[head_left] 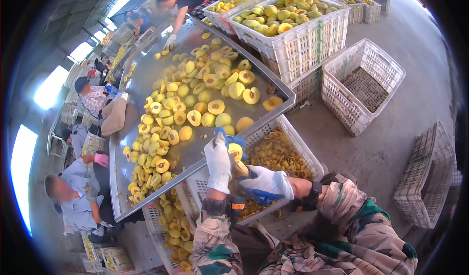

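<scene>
Both of my hands wear white gloves with blue palms, close together at the near edge of a metal table. My left hand [218, 162] is closed on a yellow peach half [235, 151]. My right hand [267, 181] is closed just below it, around a tan piece [240, 168] whose kind I cannot make out. Halved yellow peaches [181, 111], several with dark pit hollows showing, are spread over the metal table [139, 91]. Below my hands stands a white crate [305, 160] with browner peach pieces [278, 153] in it.
Another crate of peach halves [176, 226] stands under the table's near left edge. Stacked crates [298, 45] full of peaches stand beyond the table's right side. Bare crates [361, 87] sit on the floor at right. Co-workers [75, 192] work along the left and far sides.
</scene>
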The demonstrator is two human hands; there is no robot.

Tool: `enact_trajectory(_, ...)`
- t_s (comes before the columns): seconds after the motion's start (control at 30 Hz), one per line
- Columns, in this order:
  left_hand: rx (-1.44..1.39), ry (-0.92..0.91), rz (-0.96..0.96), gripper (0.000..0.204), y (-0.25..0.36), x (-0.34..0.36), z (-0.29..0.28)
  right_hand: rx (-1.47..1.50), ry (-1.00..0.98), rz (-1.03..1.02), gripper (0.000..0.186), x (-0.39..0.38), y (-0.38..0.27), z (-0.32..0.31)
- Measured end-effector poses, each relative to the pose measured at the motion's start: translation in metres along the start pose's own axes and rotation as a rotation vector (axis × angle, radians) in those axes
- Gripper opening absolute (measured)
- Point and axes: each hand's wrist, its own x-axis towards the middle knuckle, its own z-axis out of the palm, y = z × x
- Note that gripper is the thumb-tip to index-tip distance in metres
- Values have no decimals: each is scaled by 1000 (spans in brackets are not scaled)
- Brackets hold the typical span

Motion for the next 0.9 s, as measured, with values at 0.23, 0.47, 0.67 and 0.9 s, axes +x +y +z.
enact_trajectory(0.23,-116,-290,-58,57,9,-2,-11,420,-275,223,20,-13,-8,-12)
enact_trajectory(0.47,-265,-174,-115,65,-10,-1,-9,161,-92,91,17,-13,-10,-4)
enact_trajectory(0.67,-509,-338,-295,66,-23,6,-16,-446,116,-43,25,-6,1,-4)
enact_trajectory(0.9,-550,-436,-274,59,-22,3,-22,470,-327,163,7,-13,-2,-4)
